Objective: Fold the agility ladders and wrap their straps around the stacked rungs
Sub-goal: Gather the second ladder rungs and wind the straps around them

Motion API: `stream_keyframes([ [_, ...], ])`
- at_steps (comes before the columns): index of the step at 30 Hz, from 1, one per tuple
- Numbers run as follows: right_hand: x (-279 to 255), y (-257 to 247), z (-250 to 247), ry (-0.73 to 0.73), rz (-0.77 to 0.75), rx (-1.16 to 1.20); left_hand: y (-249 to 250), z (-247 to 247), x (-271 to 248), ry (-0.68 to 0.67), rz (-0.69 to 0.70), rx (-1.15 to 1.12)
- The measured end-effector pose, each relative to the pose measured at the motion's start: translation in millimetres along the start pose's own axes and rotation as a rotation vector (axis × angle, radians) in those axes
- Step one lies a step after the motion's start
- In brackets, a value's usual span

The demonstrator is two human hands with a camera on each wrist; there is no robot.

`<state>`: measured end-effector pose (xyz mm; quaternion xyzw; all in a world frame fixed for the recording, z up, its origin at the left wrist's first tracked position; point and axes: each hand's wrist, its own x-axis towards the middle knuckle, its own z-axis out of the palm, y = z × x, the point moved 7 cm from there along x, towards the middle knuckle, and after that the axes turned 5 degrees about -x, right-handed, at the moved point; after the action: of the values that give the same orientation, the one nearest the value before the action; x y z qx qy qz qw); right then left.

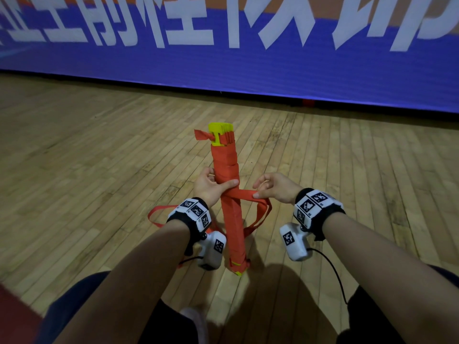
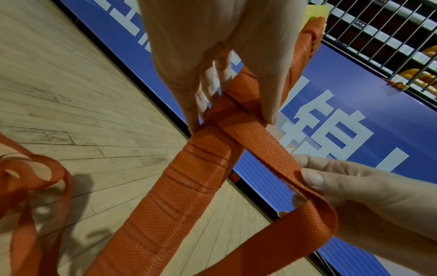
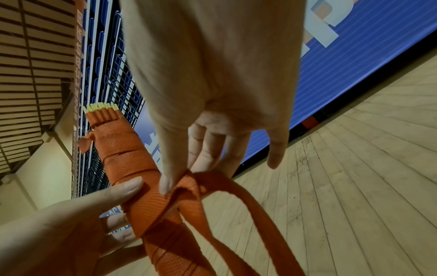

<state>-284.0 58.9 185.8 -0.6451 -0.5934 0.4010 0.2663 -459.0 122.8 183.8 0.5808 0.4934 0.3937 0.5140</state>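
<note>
The stacked rungs (image 1: 229, 194) are held upright on the floor (image 1: 99, 145), gripped mid-length by the left hand (image 1: 211, 186). The strap (image 1: 244, 194), soft woven webbing judged light and limp, is pinched taut by the right hand (image 1: 274, 189). The bundle's base is partly hidden; loose loops trail behind.

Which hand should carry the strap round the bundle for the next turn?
Right. The right hand already pinches the loose strap beside the stacked rungs, while the left hand grips the bundle, its thumb pinning the last wrap.
</note>
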Motion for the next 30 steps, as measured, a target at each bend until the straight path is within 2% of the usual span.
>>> stream_keyframes([
  [4, 0, 2, 3, -0.04, 0.008, -0.142, -1, 7, -1, -0.091, -0.011, -0.04],
  [13, 2, 6, -1, 0.071, -0.002, -0.268, -3, 29, -12, -0.325, -0.078, -0.126],
  [18, 3, 3, 0, 0.046, -0.041, -0.156, 6, 35, -15, -0.378, -0.101, -0.213],
  [23, 1, -1, 1, -0.033, -0.093, 0.084, 18, 38, -17, -0.381, -0.111, -0.271],
  [27, -3, -4, 0, -0.024, -0.11, 0.307, 28, 40, -17, -0.366, -0.122, -0.397],
  [30, -4, -9, -4, 0.017, -0.122, 0.353, 36, 38, -16, -0.356, -0.112, -0.436],
])
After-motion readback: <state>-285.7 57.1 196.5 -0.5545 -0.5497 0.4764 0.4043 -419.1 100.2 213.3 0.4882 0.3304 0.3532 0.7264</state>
